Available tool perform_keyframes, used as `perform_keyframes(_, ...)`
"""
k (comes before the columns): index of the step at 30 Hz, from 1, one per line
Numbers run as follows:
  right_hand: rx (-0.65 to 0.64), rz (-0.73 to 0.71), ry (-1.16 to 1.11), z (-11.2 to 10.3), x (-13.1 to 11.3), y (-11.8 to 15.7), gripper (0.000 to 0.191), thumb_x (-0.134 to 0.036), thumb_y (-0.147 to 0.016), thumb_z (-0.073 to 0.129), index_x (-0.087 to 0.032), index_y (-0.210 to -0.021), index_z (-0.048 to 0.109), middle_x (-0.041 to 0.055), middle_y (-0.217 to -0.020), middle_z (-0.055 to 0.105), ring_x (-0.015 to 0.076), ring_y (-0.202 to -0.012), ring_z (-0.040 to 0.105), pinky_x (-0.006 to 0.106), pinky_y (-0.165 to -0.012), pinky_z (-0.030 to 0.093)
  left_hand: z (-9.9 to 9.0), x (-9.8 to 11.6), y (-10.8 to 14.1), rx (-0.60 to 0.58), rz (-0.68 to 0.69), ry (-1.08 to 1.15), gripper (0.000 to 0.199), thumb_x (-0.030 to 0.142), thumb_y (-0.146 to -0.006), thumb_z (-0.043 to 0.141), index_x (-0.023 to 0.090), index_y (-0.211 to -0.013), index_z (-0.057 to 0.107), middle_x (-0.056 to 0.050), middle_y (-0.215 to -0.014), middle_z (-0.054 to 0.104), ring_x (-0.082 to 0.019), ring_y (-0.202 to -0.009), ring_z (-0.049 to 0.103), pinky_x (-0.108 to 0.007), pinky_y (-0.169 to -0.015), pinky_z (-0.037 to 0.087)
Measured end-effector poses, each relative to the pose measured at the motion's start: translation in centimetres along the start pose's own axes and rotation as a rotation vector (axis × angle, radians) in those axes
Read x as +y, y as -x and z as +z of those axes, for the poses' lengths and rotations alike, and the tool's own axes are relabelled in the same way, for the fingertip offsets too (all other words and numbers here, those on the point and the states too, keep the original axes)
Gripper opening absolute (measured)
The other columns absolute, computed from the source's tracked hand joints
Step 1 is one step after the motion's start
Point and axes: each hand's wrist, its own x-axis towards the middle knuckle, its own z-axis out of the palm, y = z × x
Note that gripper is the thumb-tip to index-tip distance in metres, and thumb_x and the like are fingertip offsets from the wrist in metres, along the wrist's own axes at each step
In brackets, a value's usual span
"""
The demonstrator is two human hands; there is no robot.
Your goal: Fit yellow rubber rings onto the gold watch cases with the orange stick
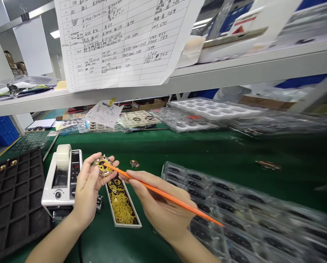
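Note:
My left hand (88,186) grips a round watch case (101,171) by its rim, its yellow and black inside facing me. An orange pointed stick (174,199) lies in my right hand (163,204), pinched like a pen. The stick's far end meets the inside of the case. Below the case sits a narrow white-rimmed box (139,223) holding many thin yellow rings (122,208). Just beyond my right fingers, a small round metal part (134,163) rests on the green mat.
A white tape dispenser (49,182) stands left of my hands, beside a black compartment tray (15,215) with several gold parts. Clear trays of dark parts (223,204) fill the right. A shelf edge (234,78) with a handwritten sheet (119,44) crosses above.

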Motion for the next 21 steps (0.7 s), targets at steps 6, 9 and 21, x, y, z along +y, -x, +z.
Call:
perform_keyframes(6, -0.025, -0.095, 0.084, 0.7, 0.6, 0.2, 0.034, -0.006, -0.084, 0.061, -0.03, -0.107, 0.071, 0.0016, -0.087, 0.076, 0.018, -0.072, 0.072, 0.029, -0.064, 0.062, 0.2, -1.0, 0.5, -0.012, 0.002, -0.005, 0.032, 0.036, -0.089, 0.062, 0.022, -0.118, 0.056, -0.01, -0.127, 0.065, -0.026, -0.12, 0.06, -0.039, -0.101, 0.049)
perform_keyframes(9, -0.081, -0.305, 0.162, 0.8, 0.9, 0.2, 0.041, -0.001, -0.084, 0.059, -0.024, -0.116, 0.067, 0.0055, -0.088, 0.077, 0.0193, -0.076, 0.073, 0.03, -0.066, 0.062, 0.2, -0.9, 0.2, 0.003, -0.025, -0.01, 0.033, 0.034, -0.087, 0.064, 0.021, -0.116, 0.058, -0.011, -0.125, 0.066, -0.028, -0.119, 0.061, -0.04, -0.099, 0.05)
perform_keyframes(21, -0.162, -0.312, 0.121, -0.2, 0.6, -0.7, 0.028, -0.007, -0.089, 0.051, -0.024, -0.106, 0.066, 0.0056, -0.086, 0.073, 0.0177, -0.076, 0.069, 0.031, -0.064, 0.058, -0.2, -0.3, -1.0, 0.082, -0.105, -0.1, 0.033, 0.028, -0.071, 0.078, 0.016, -0.097, 0.061, -0.008, -0.085, 0.076, -0.026, -0.085, 0.074, -0.031, -0.069, 0.059)
